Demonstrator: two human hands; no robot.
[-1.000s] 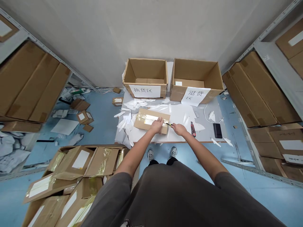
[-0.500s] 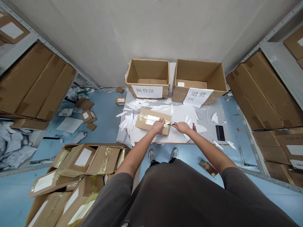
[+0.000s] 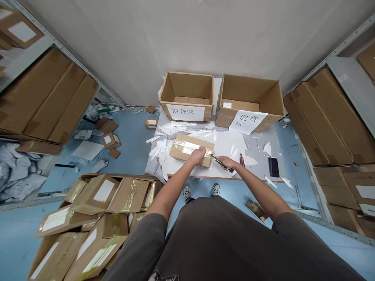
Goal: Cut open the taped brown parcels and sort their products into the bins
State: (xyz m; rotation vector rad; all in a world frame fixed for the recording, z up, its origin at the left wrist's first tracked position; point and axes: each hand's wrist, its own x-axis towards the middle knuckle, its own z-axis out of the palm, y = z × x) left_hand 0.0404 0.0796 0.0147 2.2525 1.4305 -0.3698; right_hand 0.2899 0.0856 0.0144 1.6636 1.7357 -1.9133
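A taped cardboard box (image 3: 179, 145) with a white label lies slightly askew on the table (image 3: 202, 171). My left hand (image 3: 198, 155) grips it near its right end, fingers over the top; its thumb is hard to make out. In my right hand (image 3: 228, 162) is a yellow-and-black utility knife (image 3: 218, 160), its tip at the box's right end, by the clear tape. A red-and-black tool (image 3: 241, 160), perhaps another cutter, lies just right of that hand.
Two open cartons, a left one (image 3: 208, 115) and a right one (image 3: 271, 116), bear paper signs at the back. Paper scraps (image 3: 159, 148) litter the table's left. A black phone-like device (image 3: 273, 167) lies right, with a white cable. A large carton of parcels (image 3: 102, 191) stands at lower left.
The utility knife has turned, so its handle now slants down towards me with more of it showing. My left hand stays on the box. The whole view has shifted slightly.
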